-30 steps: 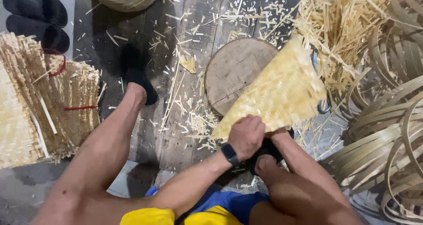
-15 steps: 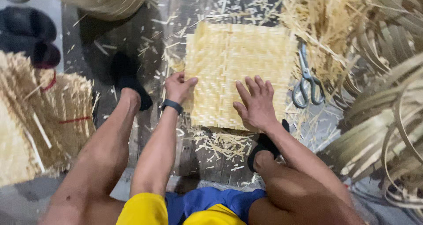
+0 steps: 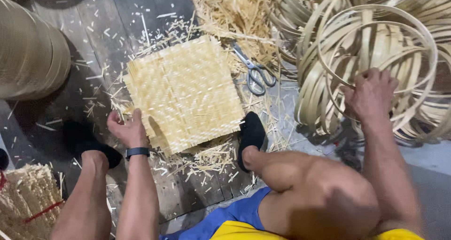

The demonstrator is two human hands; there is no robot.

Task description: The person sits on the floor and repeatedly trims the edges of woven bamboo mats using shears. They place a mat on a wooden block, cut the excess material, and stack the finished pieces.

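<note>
A square woven bamboo mat (image 3: 183,94) lies flat on the dark wooden floor in front of me. My left hand (image 3: 126,128) rests on its near left edge, fingers curled against the weave; a dark watch sits on that wrist. My right hand (image 3: 371,93) reaches out to the right and grips a thin bamboo hoop (image 3: 376,47) in a pile of hoops. A pair of scissors (image 3: 256,73) lies just beyond the mat's right corner, between the mat and the hoops.
Loose bamboo shavings (image 3: 230,9) are heaped behind the mat and scattered over the floor. A stack of woven baskets (image 3: 28,56) stands at the left. Bundled bamboo strips (image 3: 26,202) lie at the bottom left. My feet in dark shoes (image 3: 251,136) flank the mat.
My right hand has left the mat and moved right onto the bamboo hoops. The view swung right. My left hand stays at the mat's left edge.
</note>
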